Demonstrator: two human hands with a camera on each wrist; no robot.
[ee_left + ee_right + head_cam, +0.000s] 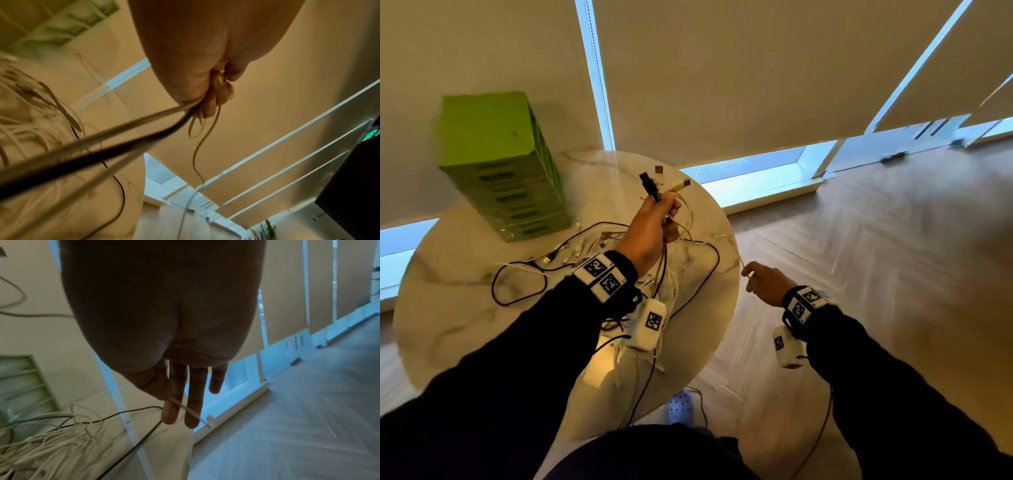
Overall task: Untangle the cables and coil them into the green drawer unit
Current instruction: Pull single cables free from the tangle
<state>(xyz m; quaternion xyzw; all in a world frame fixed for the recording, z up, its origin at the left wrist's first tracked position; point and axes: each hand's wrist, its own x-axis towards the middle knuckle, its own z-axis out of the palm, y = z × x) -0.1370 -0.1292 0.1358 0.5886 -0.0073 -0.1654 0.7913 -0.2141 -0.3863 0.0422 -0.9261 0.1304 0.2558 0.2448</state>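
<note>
From the head view, the left hand (652, 228) clenches a bundle of cables (664, 192) above the round surface (448, 308), right of the green drawer unit (500, 164). The right hand (767, 281), past the surface's right edge, pinches a thin white cable (738, 253).

The left wrist view shows fingers (211, 104) curled round cables (123, 134).

The right wrist view shows fingers (174, 402) mostly straight, the thin cable (191, 412) crossing them.

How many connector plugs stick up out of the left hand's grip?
3: a black plug leftmost, a white one behind it, a white one rightmost, above the left hand. More may be hidden.
</note>
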